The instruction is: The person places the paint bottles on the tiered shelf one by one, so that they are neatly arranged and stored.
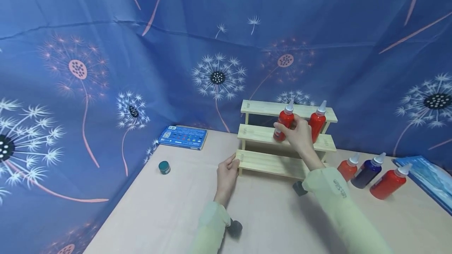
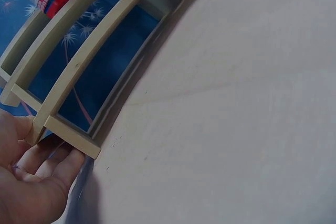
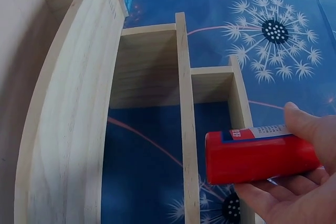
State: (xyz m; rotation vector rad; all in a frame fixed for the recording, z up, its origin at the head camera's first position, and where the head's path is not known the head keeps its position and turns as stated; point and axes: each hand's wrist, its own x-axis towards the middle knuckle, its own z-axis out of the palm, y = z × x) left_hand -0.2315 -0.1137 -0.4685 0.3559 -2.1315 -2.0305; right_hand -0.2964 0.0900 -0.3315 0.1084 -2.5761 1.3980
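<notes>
A three-step wooden rack point(image 1: 272, 164) stands against the blue cloth. My left hand point(image 1: 227, 175) grips the left end of its lowest step, thumb on one side and fingers curled under, as the left wrist view shows. In my right hand point(image 1: 300, 134) is a red squeeze bottle point(image 1: 282, 122) with a white pointed cap, pinched between thumb and fingers. The bottle's base point(image 3: 214, 158) is close over the middle step point(image 3: 188, 129). Right of that hand, a second red bottle point(image 1: 318, 122) stands upright on the middle step.
On the table right of the rack are an orange-red bottle point(image 1: 347, 167), a dark blue bottle point(image 1: 367, 172) and another red bottle point(image 1: 388, 183). A blue picture board point(image 1: 427, 179) lies beyond them. To the left are a blue box point(image 1: 183, 137) and a small teal jar point(image 1: 164, 167).
</notes>
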